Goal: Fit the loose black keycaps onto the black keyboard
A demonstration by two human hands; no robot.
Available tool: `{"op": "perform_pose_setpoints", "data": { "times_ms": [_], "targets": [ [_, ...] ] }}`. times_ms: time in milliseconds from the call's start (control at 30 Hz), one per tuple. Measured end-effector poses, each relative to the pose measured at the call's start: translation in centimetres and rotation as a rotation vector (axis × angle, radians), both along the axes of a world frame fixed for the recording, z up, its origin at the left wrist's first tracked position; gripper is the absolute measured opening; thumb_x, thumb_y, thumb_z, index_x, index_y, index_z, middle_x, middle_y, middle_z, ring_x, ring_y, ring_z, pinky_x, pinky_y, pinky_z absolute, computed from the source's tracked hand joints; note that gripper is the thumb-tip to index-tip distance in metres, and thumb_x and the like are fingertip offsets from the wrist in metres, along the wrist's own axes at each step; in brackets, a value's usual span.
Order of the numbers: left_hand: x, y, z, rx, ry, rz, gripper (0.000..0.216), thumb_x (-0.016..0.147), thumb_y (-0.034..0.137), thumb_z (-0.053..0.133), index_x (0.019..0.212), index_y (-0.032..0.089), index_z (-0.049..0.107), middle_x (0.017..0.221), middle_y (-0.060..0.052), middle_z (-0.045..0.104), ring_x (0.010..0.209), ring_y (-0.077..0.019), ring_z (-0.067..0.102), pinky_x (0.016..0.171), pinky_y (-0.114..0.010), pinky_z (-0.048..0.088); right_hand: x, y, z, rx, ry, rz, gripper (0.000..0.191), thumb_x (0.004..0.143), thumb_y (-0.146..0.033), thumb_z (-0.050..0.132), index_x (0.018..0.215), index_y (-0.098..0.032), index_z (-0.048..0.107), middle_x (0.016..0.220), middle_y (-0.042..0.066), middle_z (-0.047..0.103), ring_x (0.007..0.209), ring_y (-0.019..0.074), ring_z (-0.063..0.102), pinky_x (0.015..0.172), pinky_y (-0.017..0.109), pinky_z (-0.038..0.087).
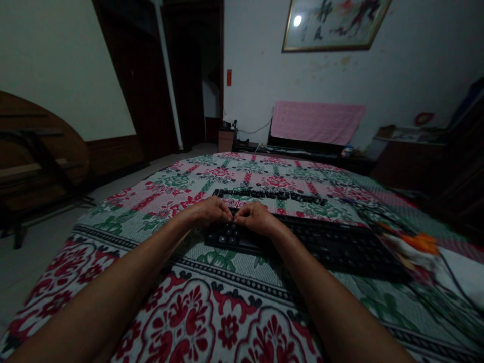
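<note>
A black keyboard [342,247] lies across the patterned cloth in front of me. Over its left part, my left hand [212,210] and my right hand [257,218] meet fingertip to fingertip. Each hand is closed in a pinch; whatever the fingers hold, if anything, is too small and dark to make out. Several keys [229,234] show just below my fingertips, while my right hand and forearm cover part of the keyboard. Behind it, loose black keycaps [272,193] are lined up in a long row.
Orange and white items [419,244] and dark cables [449,307] lie at the right on the patterned cloth [181,322]. Beyond stands a cabinet with a pink towel [317,121] draped over something. A folded round wooden table [41,141] leans at the left wall.
</note>
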State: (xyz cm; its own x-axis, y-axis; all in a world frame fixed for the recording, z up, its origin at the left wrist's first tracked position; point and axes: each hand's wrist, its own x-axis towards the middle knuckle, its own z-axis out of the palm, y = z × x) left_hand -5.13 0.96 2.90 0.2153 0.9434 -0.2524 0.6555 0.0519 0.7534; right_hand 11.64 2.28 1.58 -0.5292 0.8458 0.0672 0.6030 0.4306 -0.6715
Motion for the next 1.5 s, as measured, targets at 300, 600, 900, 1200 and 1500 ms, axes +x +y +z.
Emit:
{"op": "perform_pose_setpoints", "data": {
  "times_ms": [300,600,900,1200,1500],
  "targets": [
    [-0.4,-0.4,0.2,0.029,0.023,-0.059,0.028,0.061,0.03,0.058,0.083,0.015,0.068,0.045,0.006,0.045,0.037,-0.0049,0.033,0.036,-0.019,0.024,0.8,0.0,0.8,-0.018,0.035,0.007,0.021,0.069,-0.024,0.046,0.059,-0.012,0.06,0.048,-0.004,0.045,0.043,0.0049,0.034,0.041,0.018,0.024],
    [0.4,-0.9,0.7,0.01,-0.022,-0.014,0.019,0.06,0.025,0.057,0.072,0.013,0.063,0.047,0.005,0.045,0.042,-0.0052,0.036,0.039,-0.018,0.025,1.1,0.2,0.7,0.077,-0.067,0.099,0.025,0.071,-0.025,0.046,0.067,-0.012,0.067,0.052,-0.003,0.052,0.046,0.006,0.038,0.046,0.019,0.026],
    [0.7,-0.9,0.7,0.009,0.01,0.003,0.018,0.061,0.028,0.053,0.067,0.013,0.062,0.043,0.006,0.038,0.036,-0.0052,0.031,0.036,-0.02,0.021,1.1,0.7,0.3,0.114,-0.084,0.136,0.026,0.072,-0.025,0.045,0.07,-0.013,0.068,0.054,-0.003,0.054,0.047,0.006,0.038,0.046,0.019,0.026],
    [0.4,-0.4,0.3,0.005,0.044,-0.006,0.02,0.06,0.03,0.057,0.071,0.014,0.063,0.045,0.006,0.041,0.038,-0.0052,0.034,0.037,-0.018,0.024,1.0,0.6,0.3,0.109,-0.065,0.124,0.025,0.071,-0.021,0.047,0.076,-0.014,0.07,0.062,-0.001,0.062,0.051,0.0073,0.045,0.048,0.018,0.03],
    [0.6,-0.5,0.3,-0.008,-0.011,0.01,0.015,0.061,0.029,0.056,0.061,0.013,0.059,0.042,0.006,0.038,0.037,-0.0052,0.032,0.037,-0.02,0.023,1.0,0.5,0.3,0.102,-0.072,0.126,0.026,0.071,-0.021,0.045,0.075,-0.013,0.069,0.061,-0.001,0.061,0.05,0.0067,0.044,0.048,0.018,0.03]
  ]
}}
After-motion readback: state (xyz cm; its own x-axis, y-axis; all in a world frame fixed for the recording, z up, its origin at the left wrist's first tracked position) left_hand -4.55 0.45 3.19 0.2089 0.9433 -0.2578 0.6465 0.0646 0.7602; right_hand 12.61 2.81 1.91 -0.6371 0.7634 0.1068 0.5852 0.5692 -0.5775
